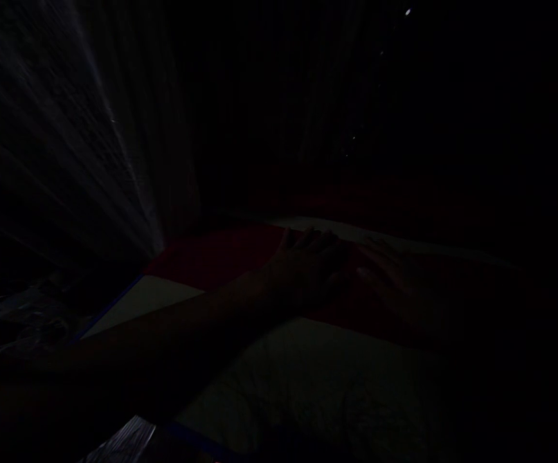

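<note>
A wide cloth or sheet (346, 360) with red and pale bands lies spread out in very dim light. My left hand (303, 270) rests on its red band (231, 251), palm down with the fingers spread. Close to its right, my right hand (395, 276) also lies on the red band, its fingers stretched out toward the far pale stripe (356, 230). Nothing shows in either hand. Deep shadow swallows most of the right forearm and the cloth's right side.
Pale, sheer hanging fabric (129, 148) drops down at the upper left. A blue edge (110, 305) borders the cloth on the left. Beside it are shiny, crumpled, plastic-like material (38, 318) and a pale, streaked piece (127, 440) at the bottom. Darkness hides the rest.
</note>
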### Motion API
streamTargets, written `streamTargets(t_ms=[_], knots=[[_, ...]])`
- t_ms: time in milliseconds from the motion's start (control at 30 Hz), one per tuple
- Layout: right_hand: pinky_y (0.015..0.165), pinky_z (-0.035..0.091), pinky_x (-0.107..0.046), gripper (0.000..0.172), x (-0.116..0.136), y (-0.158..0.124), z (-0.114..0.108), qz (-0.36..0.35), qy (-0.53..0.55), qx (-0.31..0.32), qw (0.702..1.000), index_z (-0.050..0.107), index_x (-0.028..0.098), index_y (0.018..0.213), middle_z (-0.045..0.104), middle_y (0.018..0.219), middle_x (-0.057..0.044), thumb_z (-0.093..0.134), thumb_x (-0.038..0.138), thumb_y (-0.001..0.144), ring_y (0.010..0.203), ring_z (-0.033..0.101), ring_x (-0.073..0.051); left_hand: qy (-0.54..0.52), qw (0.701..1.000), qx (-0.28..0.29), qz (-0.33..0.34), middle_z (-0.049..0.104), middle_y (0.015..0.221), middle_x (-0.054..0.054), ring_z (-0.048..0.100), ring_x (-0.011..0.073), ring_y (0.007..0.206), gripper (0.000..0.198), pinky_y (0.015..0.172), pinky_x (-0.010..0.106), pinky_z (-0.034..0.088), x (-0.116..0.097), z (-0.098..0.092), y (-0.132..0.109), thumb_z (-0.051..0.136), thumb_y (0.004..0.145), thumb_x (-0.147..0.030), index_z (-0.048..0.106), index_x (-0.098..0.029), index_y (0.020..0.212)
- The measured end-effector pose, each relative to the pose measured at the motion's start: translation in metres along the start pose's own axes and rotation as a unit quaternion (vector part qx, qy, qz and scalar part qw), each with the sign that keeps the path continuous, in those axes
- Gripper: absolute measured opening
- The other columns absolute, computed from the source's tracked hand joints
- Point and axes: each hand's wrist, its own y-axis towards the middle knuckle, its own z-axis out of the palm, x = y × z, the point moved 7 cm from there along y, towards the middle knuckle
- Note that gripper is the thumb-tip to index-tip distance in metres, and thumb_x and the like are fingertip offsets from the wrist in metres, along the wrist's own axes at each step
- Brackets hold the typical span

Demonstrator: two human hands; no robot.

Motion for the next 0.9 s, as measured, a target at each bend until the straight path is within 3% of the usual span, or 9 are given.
streamTargets(t_ms=[100,267,433,600,733,900], knots=[[0.128,0.026,-0.057,0.068,-0.003,0.0,-0.005,0.007,0.009,-0.023,1.0,0.049,0.027,0.154,0.033,0.166,0.002,0.029,0.067,0.102,0.155,0.03,-0.024,0.008,1.0,0.017,-0.003,0.02,0.174,0.005,0.014,0.0368,0.162,0.07,0.127,0.068,0.01,-0.001,0.001,0.0,0.028,0.106,-0.064,0.032,-0.024,0.164],[0.128,0.019,-0.061,0.071,-0.003,0.0,0.003,0.003,0.0,0.019,1.0,0.047,0.024,0.156,0.034,0.165,0.0,0.028,0.065,0.102,0.155,0.03,-0.025,0.001,1.0,-0.009,-0.002,0.023,0.174,0.004,0.015,0.0368,0.162,0.069,0.126,0.069,0.012,-0.003,-0.004,-0.001,0.029,0.105,-0.066,0.036,-0.028,0.162],[0.126,0.027,-0.058,0.069,0.001,0.001,-0.005,-0.003,0.004,-0.025,1.0,0.048,0.024,0.155,0.035,0.165,0.0,0.028,0.064,0.103,0.155,0.03,-0.025,0.001,1.0,-0.02,0.004,0.027,0.172,0.006,0.019,0.0361,0.161,0.067,0.126,0.068,0.013,-0.002,-0.003,0.0,0.031,0.106,-0.064,0.038,-0.027,0.161],[0.127,0.02,-0.063,0.07,0.001,0.0,0.003,0.003,0.002,0.028,1.0,0.048,0.025,0.155,0.036,0.164,0.001,0.029,0.065,0.101,0.154,0.033,-0.026,-0.005,1.0,-0.019,0.002,0.027,0.172,0.005,0.018,0.036,0.161,0.066,0.126,0.068,0.013,0.001,-0.001,0.001,0.029,0.106,-0.063,0.039,-0.028,0.161],[0.127,0.027,-0.058,0.068,0.004,0.0,-0.008,-0.004,0.011,-0.031,0.999,0.05,0.024,0.153,0.036,0.164,-0.001,0.031,0.065,0.102,0.154,0.033,-0.026,0.01,1.0,-0.005,0.003,0.027,0.172,0.006,0.021,0.0354,0.16,0.066,0.126,0.068,0.015,0.0,-0.001,0.0,0.029,0.106,-0.061,0.039,-0.024,0.16],[0.126,0.029,-0.059,0.065,0.004,0.001,-0.013,-0.003,0.024,-0.043,0.999,0.05,0.026,0.153,0.038,0.164,-0.001,0.03,0.064,0.104,0.152,0.036,-0.027,0.002,1.0,-0.026,0.0,0.028,0.172,0.005,0.021,0.0364,0.16,0.067,0.126,0.068,0.014,-0.002,-0.005,-0.001,0.029,0.105,-0.066,0.04,-0.028,0.16]])
